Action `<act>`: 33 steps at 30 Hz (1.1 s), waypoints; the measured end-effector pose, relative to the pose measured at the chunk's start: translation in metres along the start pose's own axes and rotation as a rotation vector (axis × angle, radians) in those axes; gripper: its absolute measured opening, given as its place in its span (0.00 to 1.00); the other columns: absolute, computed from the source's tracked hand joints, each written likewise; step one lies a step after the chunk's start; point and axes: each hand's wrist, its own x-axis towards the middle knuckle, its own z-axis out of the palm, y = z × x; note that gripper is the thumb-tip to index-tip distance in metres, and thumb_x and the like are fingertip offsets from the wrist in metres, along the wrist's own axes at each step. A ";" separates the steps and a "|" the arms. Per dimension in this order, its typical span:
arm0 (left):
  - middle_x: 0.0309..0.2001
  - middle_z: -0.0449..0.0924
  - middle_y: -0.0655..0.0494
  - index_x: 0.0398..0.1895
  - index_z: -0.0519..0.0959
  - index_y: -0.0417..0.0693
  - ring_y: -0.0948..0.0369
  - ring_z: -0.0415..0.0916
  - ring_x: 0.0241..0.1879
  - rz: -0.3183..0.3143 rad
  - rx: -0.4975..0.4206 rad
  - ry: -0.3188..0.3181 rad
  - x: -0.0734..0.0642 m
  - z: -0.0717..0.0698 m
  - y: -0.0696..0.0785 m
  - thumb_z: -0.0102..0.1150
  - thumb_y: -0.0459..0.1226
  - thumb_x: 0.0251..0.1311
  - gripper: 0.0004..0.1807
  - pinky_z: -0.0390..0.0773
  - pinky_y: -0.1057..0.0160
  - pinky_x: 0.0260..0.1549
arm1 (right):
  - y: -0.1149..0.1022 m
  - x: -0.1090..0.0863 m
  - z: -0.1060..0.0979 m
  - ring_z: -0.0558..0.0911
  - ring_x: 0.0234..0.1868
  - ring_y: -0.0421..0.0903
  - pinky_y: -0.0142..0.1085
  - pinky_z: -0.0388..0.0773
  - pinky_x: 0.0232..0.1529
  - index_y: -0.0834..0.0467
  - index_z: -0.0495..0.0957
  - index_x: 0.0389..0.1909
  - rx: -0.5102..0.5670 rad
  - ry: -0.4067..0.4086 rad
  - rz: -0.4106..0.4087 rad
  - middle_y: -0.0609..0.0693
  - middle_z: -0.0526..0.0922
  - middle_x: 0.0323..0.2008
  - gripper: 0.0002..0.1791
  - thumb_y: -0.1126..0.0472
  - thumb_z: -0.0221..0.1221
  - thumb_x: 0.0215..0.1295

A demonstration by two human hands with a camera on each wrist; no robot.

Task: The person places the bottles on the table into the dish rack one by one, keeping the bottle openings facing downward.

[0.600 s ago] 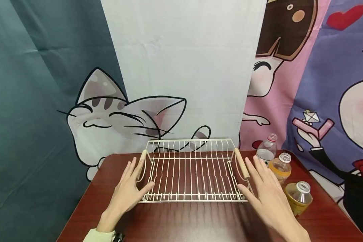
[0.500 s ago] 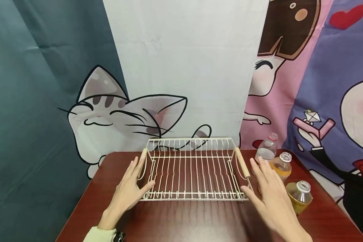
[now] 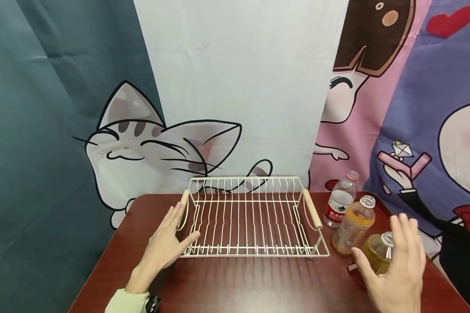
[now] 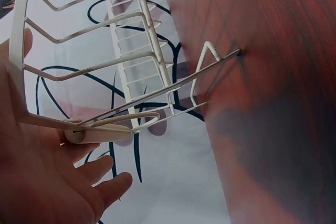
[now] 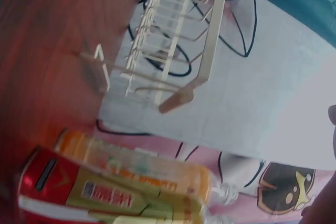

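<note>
A cream wire dish rack (image 3: pixel 254 255) with wooden handles (image 3: pixel 312 209) stands on the table. My left hand (image 3: pixel 160 250) lies along its left end, fingers extended beside the left handle (image 4: pixel 102 135); whether they touch it I cannot tell. My right hand (image 3: pixel 397 269) is off the rack to the right, fingers straight and thumb spread, holding nothing. It overlaps the nearest bottle (image 3: pixel 374 260), which has a yellow-green label, and hides part of it. Behind that stand an orange-banded bottle (image 3: pixel 352 228) and a clear bottle with a red label (image 3: pixel 338 204).
The dark red wooden table (image 3: pixel 258 289) carries the rack and the bottles at its right side. A printed cloth (image 3: pixel 243 87) with cartoon figures hangs behind it. A dark watch (image 3: pixel 152 303) sits on my left wrist.
My right hand has moved right, away from the rack's right handle to the nearest bottle, uncovering the two farther bottles. My left hand and the rack have hardly moved.
</note>
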 end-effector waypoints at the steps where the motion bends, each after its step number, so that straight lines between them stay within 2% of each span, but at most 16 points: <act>1: 0.91 0.50 0.52 0.94 0.48 0.60 0.44 0.50 0.88 -0.001 0.007 0.000 0.000 -0.001 -0.001 0.62 0.70 0.71 0.58 0.70 0.16 0.62 | 0.001 0.000 -0.001 0.55 0.87 0.67 0.66 0.41 0.86 0.62 0.65 0.84 0.000 0.027 0.030 0.70 0.64 0.83 0.66 0.13 0.56 0.64; 4: 0.91 0.50 0.52 0.93 0.49 0.57 0.44 0.50 0.88 -0.005 0.026 -0.004 0.000 -0.001 -0.002 0.62 0.70 0.70 0.59 0.70 0.17 0.63 | 0.005 -0.001 -0.004 0.57 0.86 0.68 0.67 0.42 0.84 0.60 0.65 0.84 0.010 0.100 0.126 0.71 0.65 0.81 0.72 0.09 0.60 0.54; 5: 0.91 0.50 0.52 0.93 0.49 0.56 0.45 0.50 0.88 -0.004 0.031 -0.005 0.000 -0.001 -0.002 0.62 0.71 0.70 0.59 0.70 0.17 0.64 | 0.007 -0.002 -0.006 0.58 0.86 0.67 0.64 0.43 0.85 0.58 0.64 0.85 0.011 0.103 0.173 0.70 0.64 0.82 0.71 0.10 0.63 0.53; 7: 0.90 0.51 0.52 0.93 0.48 0.56 0.45 0.49 0.88 0.002 0.031 -0.005 0.000 -0.001 -0.002 0.63 0.70 0.70 0.60 0.69 0.19 0.66 | 0.009 -0.004 -0.008 0.59 0.85 0.64 0.57 0.47 0.86 0.53 0.61 0.87 0.008 0.101 0.278 0.67 0.65 0.82 0.66 0.21 0.72 0.56; 9: 0.91 0.51 0.53 0.93 0.48 0.56 0.46 0.48 0.89 0.008 0.028 -0.004 0.001 0.000 -0.002 0.64 0.70 0.70 0.60 0.68 0.21 0.68 | 0.013 -0.007 -0.010 0.61 0.85 0.58 0.47 0.50 0.87 0.47 0.58 0.89 0.007 0.083 0.391 0.63 0.65 0.83 0.63 0.37 0.80 0.56; 12: 0.91 0.51 0.53 0.93 0.48 0.55 0.46 0.48 0.89 0.005 0.032 -0.007 0.001 0.000 -0.002 0.63 0.70 0.70 0.60 0.68 0.20 0.69 | 0.019 -0.009 -0.010 0.63 0.85 0.50 0.34 0.53 0.84 0.36 0.54 0.90 0.024 0.056 0.554 0.58 0.65 0.84 0.66 0.60 0.82 0.53; 15: 0.91 0.50 0.53 0.93 0.48 0.56 0.45 0.49 0.89 -0.003 0.038 -0.013 0.000 0.001 -0.002 0.63 0.71 0.70 0.60 0.68 0.19 0.67 | 0.029 -0.010 -0.009 0.64 0.85 0.46 0.30 0.56 0.82 0.31 0.50 0.89 0.075 0.030 0.681 0.56 0.64 0.84 0.69 0.64 0.82 0.56; 18: 0.91 0.50 0.54 0.93 0.48 0.57 0.45 0.49 0.88 0.000 0.038 -0.011 0.001 0.000 -0.002 0.63 0.71 0.70 0.60 0.68 0.18 0.67 | 0.040 -0.010 -0.009 0.61 0.86 0.46 0.35 0.56 0.84 0.28 0.46 0.89 0.136 -0.034 0.787 0.55 0.61 0.85 0.68 0.62 0.81 0.60; 21: 0.91 0.50 0.55 0.94 0.47 0.58 0.46 0.49 0.89 0.007 0.035 -0.004 0.002 -0.001 -0.001 0.64 0.69 0.70 0.60 0.67 0.19 0.68 | 0.050 -0.011 -0.008 0.61 0.85 0.46 0.22 0.59 0.77 0.28 0.43 0.90 0.169 -0.113 0.850 0.57 0.60 0.85 0.70 0.62 0.81 0.61; 24: 0.91 0.50 0.56 0.94 0.47 0.58 0.46 0.48 0.89 0.007 0.035 -0.006 0.003 -0.001 -0.001 0.66 0.68 0.70 0.59 0.67 0.21 0.70 | 0.060 -0.013 -0.006 0.62 0.84 0.53 0.10 0.59 0.63 0.32 0.39 0.91 0.174 -0.195 0.870 0.62 0.58 0.86 0.71 0.61 0.81 0.62; 26: 0.91 0.50 0.55 0.94 0.48 0.57 0.46 0.48 0.89 0.003 0.035 -0.009 0.003 -0.001 0.000 0.66 0.67 0.70 0.59 0.67 0.20 0.69 | 0.065 -0.014 -0.005 0.63 0.82 0.60 0.12 0.57 0.65 0.38 0.38 0.92 0.156 -0.258 0.861 0.67 0.57 0.86 0.72 0.59 0.81 0.62; 28: 0.91 0.50 0.55 0.94 0.48 0.57 0.47 0.48 0.89 -0.004 0.038 -0.013 0.003 -0.002 0.000 0.66 0.68 0.70 0.59 0.67 0.20 0.69 | 0.069 -0.016 -0.004 0.63 0.80 0.67 0.18 0.54 0.72 0.45 0.38 0.93 0.130 -0.323 0.844 0.71 0.55 0.85 0.72 0.56 0.82 0.62; 30: 0.91 0.49 0.55 0.94 0.48 0.57 0.47 0.48 0.89 -0.008 0.040 -0.016 0.002 -0.001 0.000 0.65 0.69 0.70 0.60 0.67 0.19 0.68 | 0.072 -0.017 -0.003 0.65 0.78 0.70 0.30 0.55 0.78 0.52 0.39 0.92 0.091 -0.375 0.825 0.73 0.57 0.83 0.71 0.54 0.82 0.61; 31: 0.91 0.49 0.55 0.94 0.47 0.57 0.47 0.48 0.89 -0.009 0.040 -0.017 0.002 -0.001 0.000 0.64 0.70 0.70 0.60 0.68 0.19 0.68 | 0.073 -0.017 -0.003 0.65 0.77 0.71 0.39 0.56 0.82 0.55 0.40 0.92 0.066 -0.396 0.818 0.74 0.58 0.82 0.71 0.53 0.82 0.61; 33: 0.91 0.49 0.55 0.94 0.47 0.58 0.47 0.48 0.89 -0.010 0.041 -0.017 0.002 -0.001 0.000 0.63 0.71 0.69 0.60 0.68 0.19 0.67 | 0.074 -0.018 -0.002 0.66 0.75 0.72 0.53 0.60 0.82 0.61 0.43 0.91 0.031 -0.423 0.808 0.74 0.59 0.80 0.69 0.53 0.82 0.61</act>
